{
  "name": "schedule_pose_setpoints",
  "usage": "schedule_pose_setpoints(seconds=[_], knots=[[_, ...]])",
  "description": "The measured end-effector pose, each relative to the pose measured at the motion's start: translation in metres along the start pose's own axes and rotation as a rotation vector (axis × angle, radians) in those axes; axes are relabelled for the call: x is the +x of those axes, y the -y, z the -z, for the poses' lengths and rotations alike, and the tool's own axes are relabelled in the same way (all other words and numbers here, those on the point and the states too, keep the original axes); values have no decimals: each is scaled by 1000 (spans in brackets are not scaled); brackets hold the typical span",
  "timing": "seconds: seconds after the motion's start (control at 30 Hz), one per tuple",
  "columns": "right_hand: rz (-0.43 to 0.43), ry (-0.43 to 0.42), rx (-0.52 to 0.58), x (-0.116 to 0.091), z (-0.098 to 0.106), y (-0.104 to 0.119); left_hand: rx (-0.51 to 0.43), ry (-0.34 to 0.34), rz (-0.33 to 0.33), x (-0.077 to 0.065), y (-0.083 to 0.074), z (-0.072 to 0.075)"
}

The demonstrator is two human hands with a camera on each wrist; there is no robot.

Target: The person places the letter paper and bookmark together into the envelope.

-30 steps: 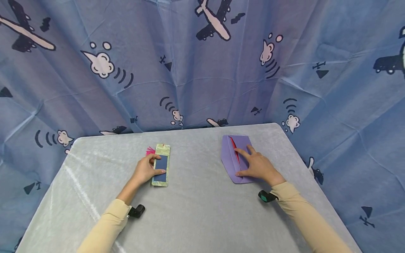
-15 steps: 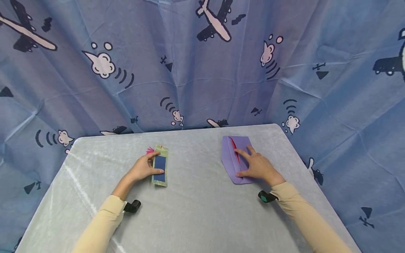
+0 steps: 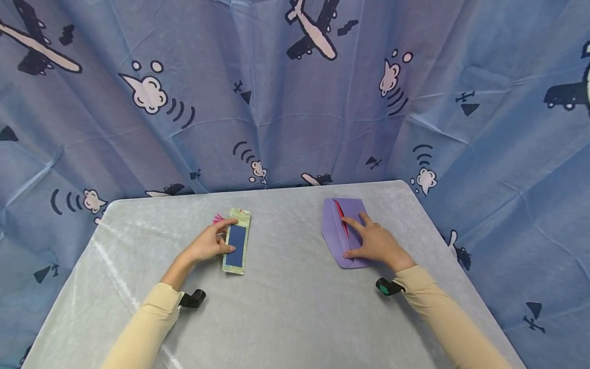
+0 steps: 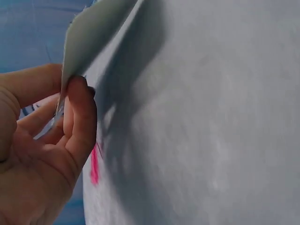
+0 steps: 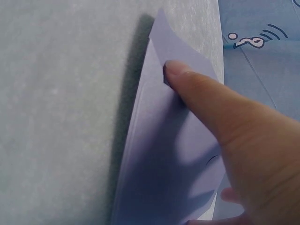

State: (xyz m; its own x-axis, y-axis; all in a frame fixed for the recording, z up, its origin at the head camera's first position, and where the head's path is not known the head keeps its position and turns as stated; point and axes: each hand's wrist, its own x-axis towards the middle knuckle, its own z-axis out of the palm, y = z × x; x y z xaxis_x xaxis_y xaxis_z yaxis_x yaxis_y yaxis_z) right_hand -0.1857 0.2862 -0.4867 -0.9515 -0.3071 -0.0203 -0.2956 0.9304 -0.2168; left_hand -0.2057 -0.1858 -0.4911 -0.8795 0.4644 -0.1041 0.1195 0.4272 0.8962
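My left hand (image 3: 205, 245) pinches a bookmark (image 3: 236, 248), green-edged with a dark blue panel, by its left side. In the left wrist view its pale underside (image 4: 91, 44) slants up from between thumb and fingers. A pink tassel (image 3: 218, 219) shows beyond the knuckles, and hangs below the fingers (image 4: 84, 117) in the left wrist view. On the right, a purple envelope (image 3: 331, 225) lies with its pocket gaping and something red (image 3: 340, 211) inside. My right hand (image 3: 380, 246) rests on it, fingers spread; the thumb (image 5: 199, 91) presses near one end in the right wrist view.
A pale grey cloth covers the table (image 3: 286, 312). Behind and beside it hangs a blue curtain (image 3: 276, 102) printed with planes. Each wrist carries a small black camera, such as the left one (image 3: 193, 299).
My left hand has shifted slightly left and its hold on the bookmark has changed; the bookmark tilted, then swung a little to the right. The right hand and envelope have stayed put.
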Motion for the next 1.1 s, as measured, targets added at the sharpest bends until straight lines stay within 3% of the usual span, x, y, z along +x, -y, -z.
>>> schedule_pose_setpoints(seconds=[0.1, 0.33, 0.43, 0.7, 0.83, 1.1], knots=[[2, -3, -3, 0, 0, 0, 49, -42, -22, 3, -8, -5], [-7, 7, 2, 0, 0, 1, 201, -215, -52, 10, -31, -18], [-10, 10, 1, 0, 0, 1, 234, -234, -79, 12, -38, -21], [-6, 1, 0, 0, -1, -1, 175, -248, -139, 15, -48, -30], [-8, 7, 1, 0, 0, -1, 157, -220, -174, 17, -50, -32], [-1, 5, -7, 0, -1, -1, 33, -56, -258, 22, -55, -37]])
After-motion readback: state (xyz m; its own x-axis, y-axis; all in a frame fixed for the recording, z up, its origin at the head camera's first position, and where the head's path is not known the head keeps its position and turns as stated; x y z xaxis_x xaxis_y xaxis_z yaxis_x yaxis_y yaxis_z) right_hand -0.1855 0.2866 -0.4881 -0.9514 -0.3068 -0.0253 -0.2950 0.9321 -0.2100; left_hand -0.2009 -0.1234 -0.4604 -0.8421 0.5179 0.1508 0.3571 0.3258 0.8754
